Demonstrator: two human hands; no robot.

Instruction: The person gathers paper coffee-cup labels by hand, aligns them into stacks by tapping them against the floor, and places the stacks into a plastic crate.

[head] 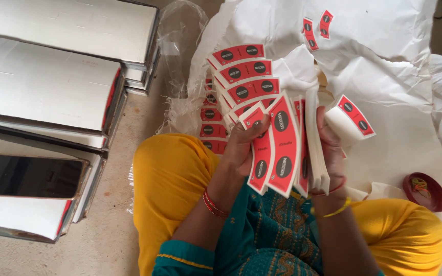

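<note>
Above the lap, the left hand (241, 145) and right hand (331, 148) both clasp a fanned stack of curved red paper cup blanks (282, 145) with dark round marks. Beyond lie more red blanks (241, 71) on crumpled white paper sheeting (384, 56).

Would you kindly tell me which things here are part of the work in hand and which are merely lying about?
In hand:
left hand
right hand
red curved paper blanks
fanned stacks of blanks
white sheet

Lying about:
phone
white sheet stacks
red dish with rubber bands
clear plastic bag
</note>
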